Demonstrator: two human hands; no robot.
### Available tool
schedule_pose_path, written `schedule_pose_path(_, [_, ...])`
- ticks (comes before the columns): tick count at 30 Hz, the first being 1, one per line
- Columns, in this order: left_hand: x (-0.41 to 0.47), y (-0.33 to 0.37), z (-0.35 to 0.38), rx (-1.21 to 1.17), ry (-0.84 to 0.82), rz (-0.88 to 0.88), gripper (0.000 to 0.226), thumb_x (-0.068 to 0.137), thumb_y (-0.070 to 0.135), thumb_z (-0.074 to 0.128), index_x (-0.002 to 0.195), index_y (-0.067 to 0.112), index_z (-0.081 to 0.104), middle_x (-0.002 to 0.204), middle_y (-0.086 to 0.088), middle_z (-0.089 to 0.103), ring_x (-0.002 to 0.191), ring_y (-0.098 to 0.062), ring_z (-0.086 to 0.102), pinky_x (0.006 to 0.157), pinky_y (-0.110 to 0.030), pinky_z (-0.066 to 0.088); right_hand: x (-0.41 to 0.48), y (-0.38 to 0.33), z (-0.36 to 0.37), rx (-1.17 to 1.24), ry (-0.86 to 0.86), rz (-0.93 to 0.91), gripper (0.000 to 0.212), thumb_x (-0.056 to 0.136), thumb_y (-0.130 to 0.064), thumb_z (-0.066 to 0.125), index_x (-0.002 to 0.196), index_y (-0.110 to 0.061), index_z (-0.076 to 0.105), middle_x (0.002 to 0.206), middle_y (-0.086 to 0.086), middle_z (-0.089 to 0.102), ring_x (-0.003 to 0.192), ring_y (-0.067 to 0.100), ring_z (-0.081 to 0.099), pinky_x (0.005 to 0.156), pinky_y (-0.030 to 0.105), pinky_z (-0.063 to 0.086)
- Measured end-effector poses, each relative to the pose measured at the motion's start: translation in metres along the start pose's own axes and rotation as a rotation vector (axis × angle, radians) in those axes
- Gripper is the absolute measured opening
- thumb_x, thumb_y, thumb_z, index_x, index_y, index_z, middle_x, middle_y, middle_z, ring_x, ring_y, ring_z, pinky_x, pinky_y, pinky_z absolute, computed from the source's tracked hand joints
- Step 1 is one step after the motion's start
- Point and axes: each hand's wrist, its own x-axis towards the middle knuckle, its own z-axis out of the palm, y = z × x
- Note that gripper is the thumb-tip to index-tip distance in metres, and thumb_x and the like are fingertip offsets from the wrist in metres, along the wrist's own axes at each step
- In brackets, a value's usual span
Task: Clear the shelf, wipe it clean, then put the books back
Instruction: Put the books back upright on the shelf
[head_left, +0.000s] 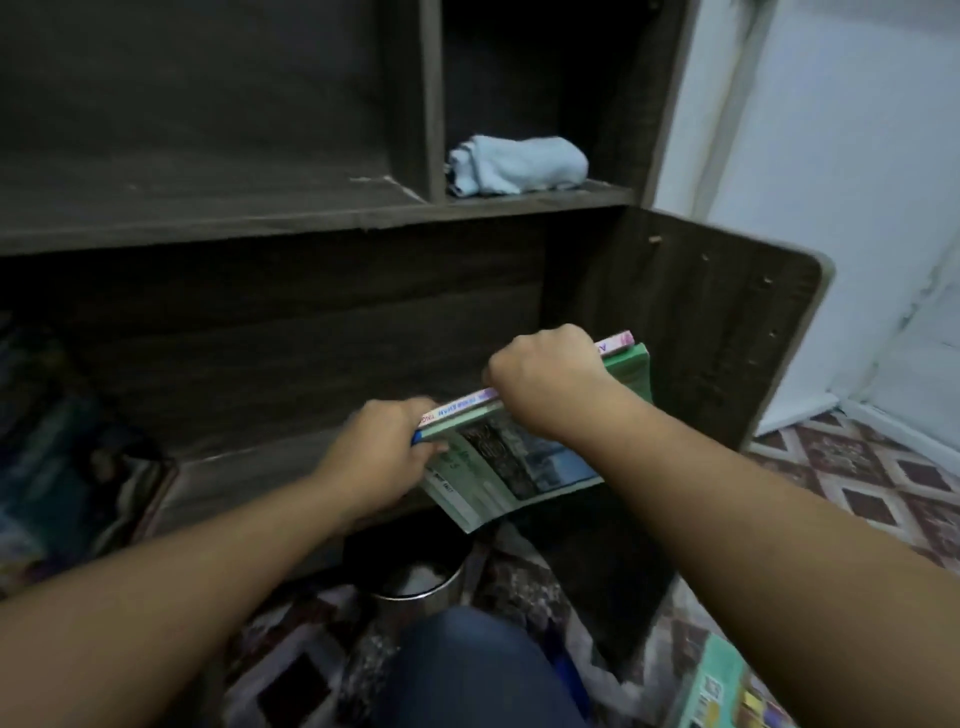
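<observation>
at the far left a blurred, colourful pile sits beside the dark wooden shelf. the left hand is curled round the near left end of a stack of books, fingers tucked under it and thumb side on top. the stack is tilted in the open lower compartment, towards its right side – green covers below, a thin pink-spined book on top – with one lower corner hanging past the front edge of the bottom board; whether it rests on the board cannot be told. the right hand clamps over the stack's upper edge, knuckles up, fingers hidden behind it. below, a metal bin stands on the patterned floor. up in the narrow right compartment lies a rolled light-blue cloth. another book lies at the lower right – partly cut off.
</observation>
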Motion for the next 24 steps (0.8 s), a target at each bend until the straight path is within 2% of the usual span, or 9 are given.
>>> schedule_pose_path(3, [-0.015,-0.037,-0.031,0.124,0.242,-0.021,0.034,0.079,0.011,0.068,0.109,0.026,0.065,0.097,0.003,0.068,0.088,-0.021,0.064,0.073,-0.031,0.049,0.029,-0.034,-0.019,0.033,0.217,-0.063,0.026,0.094,-0.017,0.047,0.108,-0.029,0.065,0.108,-0.001,0.067,0.101,0.025,0.064,0.072,0.032,0.033])
schedule_pose_path(5, [-0.02,-0.063,-0.05,0.218,0.362,0.016,0.041,0.072,0.004,0.07,0.11,0.021,0.068,0.098,-0.004,0.069,0.085,-0.027,0.066,0.072,-0.036,0.053,0.048,-0.055,-0.02,0.086,0.305,-0.111,0.024,0.094,-0.02,0.049,0.111,-0.029,0.063,0.109,-0.001,0.065,0.103,0.026,0.062,0.077,0.035,0.033])
schedule_pose_path(9, [-0.02,-0.11,-0.061,0.463,0.386,0.071,0.046,0.063,-0.001,0.077,0.108,0.007,0.069,0.094,-0.015,0.071,0.077,-0.034,0.068,0.067,-0.041,0.056,0.084,-0.091,0.013,0.178,0.386,-0.126,0.031,0.096,-0.021,0.046,0.125,-0.025,0.054,0.112,0.001,0.065,0.099,0.029,0.062,0.072,0.035,0.037])
schedule_pose_path(12, [-0.025,-0.142,-0.046,0.601,0.27,0.056,0.045,0.063,0.001,0.079,0.106,0.001,0.069,0.097,-0.02,0.07,0.08,-0.037,0.069,0.066,-0.044,0.057,0.104,-0.117,0.053,0.259,0.306,-0.164,0.041,0.095,-0.018,0.045,0.136,-0.024,0.046,0.12,0.006,0.063,0.102,0.033,0.061,0.081,0.04,0.047])
schedule_pose_path(16, [-0.047,-0.172,-0.005,0.745,0.013,0.008,0.054,0.053,0.008,0.087,0.103,0.003,0.068,0.089,-0.016,0.07,0.069,-0.034,0.067,0.058,-0.039,0.057,0.105,-0.152,0.107,0.348,0.044,-0.232,0.054,0.097,-0.018,0.043,0.148,-0.028,0.028,0.138,0.009,0.049,0.121,0.035,0.049,0.098,0.046,0.042])
schedule_pose_path(17, [-0.053,-0.174,0.002,0.748,-0.085,-0.026,0.052,0.062,0.012,0.082,0.11,0.005,0.065,0.095,-0.014,0.07,0.075,-0.033,0.068,0.063,-0.038,0.057,0.103,-0.16,0.119,0.361,-0.016,-0.254,0.056,0.097,-0.017,0.042,0.149,-0.03,0.026,0.141,0.009,0.046,0.123,0.035,0.046,0.1,0.047,0.04])
schedule_pose_path(19, [-0.062,-0.182,0.021,0.747,-0.25,-0.135,0.046,0.088,0.013,0.057,0.132,0.013,0.045,0.114,-0.009,0.062,0.097,-0.03,0.064,0.077,-0.039,0.053,0.098,-0.174,0.142,0.384,-0.144,-0.297,0.059,0.097,-0.018,0.044,0.15,-0.033,0.021,0.143,0.009,0.043,0.124,0.035,0.044,0.104,0.048,0.037])
schedule_pose_path(21, [-0.068,-0.19,0.04,0.719,-0.398,-0.207,0.052,0.093,0.006,0.044,0.142,0.016,0.03,0.121,-0.008,0.054,0.107,-0.029,0.058,0.083,-0.041,0.049,0.095,-0.185,0.164,0.395,-0.248,-0.312,0.064,0.098,-0.016,0.045,0.151,-0.036,0.017,0.148,0.009,0.036,0.129,0.034,0.038,0.108,0.05,0.032])
schedule_pose_path(24, [-0.069,-0.199,0.06,0.738,-0.459,-0.231,0.068,0.091,-0.001,0.043,0.151,0.013,0.015,0.131,-0.013,0.044,0.116,-0.032,0.05,0.093,-0.042,0.048,0.088,-0.186,0.186,0.439,-0.32,-0.294,0.07,0.098,-0.011,0.039,0.153,-0.039,0.006,0.161,0.006,0.007,0.145,0.034,0.01,0.117,0.055,0.011])
